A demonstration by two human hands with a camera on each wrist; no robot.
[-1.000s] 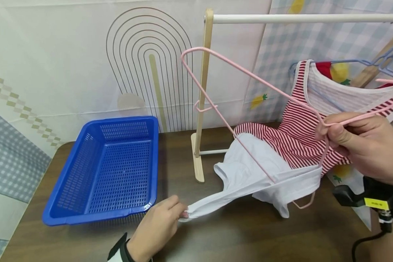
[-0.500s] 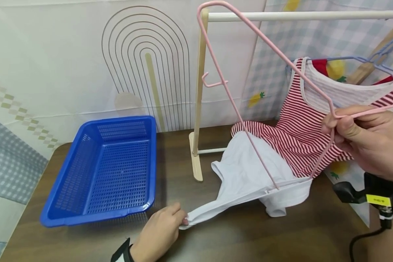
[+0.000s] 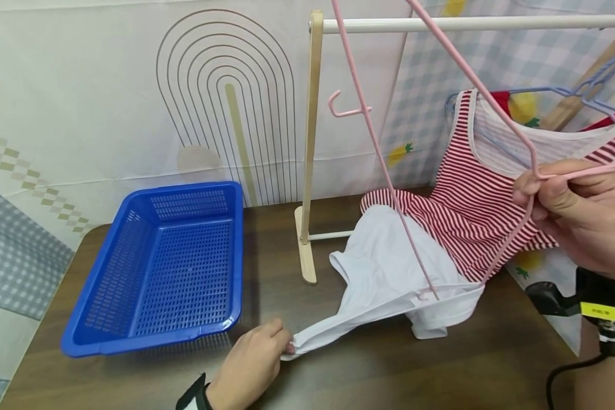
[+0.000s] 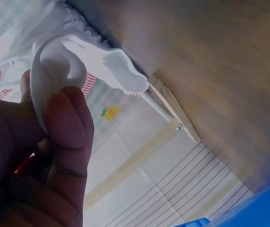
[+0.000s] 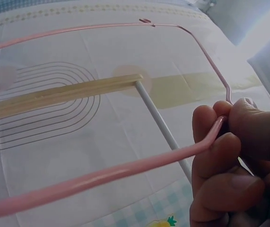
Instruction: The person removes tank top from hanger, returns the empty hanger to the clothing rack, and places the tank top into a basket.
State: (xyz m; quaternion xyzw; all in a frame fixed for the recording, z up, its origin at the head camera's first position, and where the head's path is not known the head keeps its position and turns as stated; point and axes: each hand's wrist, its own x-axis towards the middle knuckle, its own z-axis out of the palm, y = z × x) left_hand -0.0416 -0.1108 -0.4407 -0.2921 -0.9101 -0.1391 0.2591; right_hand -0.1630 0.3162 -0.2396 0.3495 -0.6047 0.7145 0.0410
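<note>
My left hand (image 3: pixel 251 364) pinches the edge of a white cloth garment (image 3: pixel 389 256) between thumb and fingers; the left wrist view shows this edge folded into a loop, a detail too small in the head view. My right hand (image 3: pixel 589 210) pinches a pink, thin-rod clothes hanger (image 5: pixel 125 170) at a bend. The head view cuts off the hanger's upper corner; the right wrist view shows that corner rounded. The lower part of the hanger meets the open edge of the garment; how far it reaches inside is hidden. A small pink hook (image 3: pixel 342 113) sits on the hanger's far side. The left wrist view also shows a metal fastener (image 4: pixel 178 127) at the foot of the rack.

The blue plastic rectangular basket (image 3: pixel 189 267) stands left of the garment, its perforated floor in view.

The garment lies partly on the brown wood-grain desk (image 3: pixel 338 387), beside the pale wooden upright (image 3: pixel 312 131) of the rack. This upright joins a white horizontal rod (image 3: pixel 543 23). At right, a red-and-white striped sleeveless top (image 3: pixel 487 188) hangs on a blue hanger (image 3: pixel 543 89), its lower part behind the garment. A pale printed cloth backdrop (image 3: pixel 107 102) with line arches, checks and pineapples covers the wall.
</note>
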